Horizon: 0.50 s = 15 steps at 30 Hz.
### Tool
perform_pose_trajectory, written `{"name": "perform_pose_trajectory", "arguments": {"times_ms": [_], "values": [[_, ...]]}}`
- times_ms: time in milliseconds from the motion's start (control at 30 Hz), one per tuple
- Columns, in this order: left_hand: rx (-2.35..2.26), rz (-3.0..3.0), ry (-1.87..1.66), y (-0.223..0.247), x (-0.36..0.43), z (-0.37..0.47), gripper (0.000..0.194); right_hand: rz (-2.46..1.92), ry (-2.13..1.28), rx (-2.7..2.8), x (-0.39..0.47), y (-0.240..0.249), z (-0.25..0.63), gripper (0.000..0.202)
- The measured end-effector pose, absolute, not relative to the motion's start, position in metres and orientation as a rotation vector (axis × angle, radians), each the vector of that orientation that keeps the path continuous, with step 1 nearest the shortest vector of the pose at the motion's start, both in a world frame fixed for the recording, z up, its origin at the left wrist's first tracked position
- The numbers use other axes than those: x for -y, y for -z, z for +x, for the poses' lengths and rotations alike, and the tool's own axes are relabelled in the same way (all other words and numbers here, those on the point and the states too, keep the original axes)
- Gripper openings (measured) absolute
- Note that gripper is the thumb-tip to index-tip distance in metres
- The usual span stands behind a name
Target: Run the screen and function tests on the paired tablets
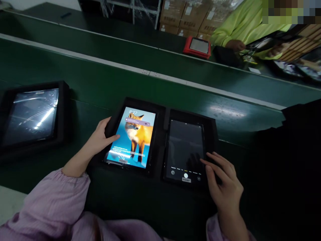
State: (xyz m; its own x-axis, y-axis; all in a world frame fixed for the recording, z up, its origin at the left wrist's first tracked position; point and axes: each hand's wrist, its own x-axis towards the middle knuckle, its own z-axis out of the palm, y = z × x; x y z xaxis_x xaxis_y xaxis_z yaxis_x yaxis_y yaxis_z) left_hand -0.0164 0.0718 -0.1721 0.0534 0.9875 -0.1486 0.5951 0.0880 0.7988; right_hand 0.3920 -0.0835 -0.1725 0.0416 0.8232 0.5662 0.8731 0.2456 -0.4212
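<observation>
Two tablets lie side by side in black foam trays on the green table. The left tablet (132, 140) is lit, with a fox picture and the time 8:27. My left hand (101, 139) grips the left edge of its black foam tray (159, 140); the thumb reaches over the screen's edge and the other fingers are partly hidden. The right tablet (185, 147) shows a dark camera screen with a white shutter button. Over its lower right edge my right hand (224, 179) is open, holding nothing, fingers stretched out. Whether a fingertip touches the glass I cannot tell.
Another tablet (32, 115) with a dark, shiny screen lies in a black tray at the left. Light strips (147, 72) run along the green table. Across it, a person in a yellow-green sleeve (240, 25) works near a red tray (190, 50). Cardboard boxes (190, 15) stand behind.
</observation>
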Motion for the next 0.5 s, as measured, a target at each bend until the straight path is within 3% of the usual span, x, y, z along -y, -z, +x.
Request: {"name": "perform_pose_trajectory", "arguments": {"times_ms": [267,500], "values": [[-1.709,1.547,-0.939,0.177,-0.115,-0.003,0.055,-1.577,-0.002,1.670,0.097,0.168,0.386,0.020],[-1.609,1.412,-1.030,0.176,-0.103,-0.007,0.053,-1.442,-0.135,1.829,0.108,0.164,0.381,0.023]]}}
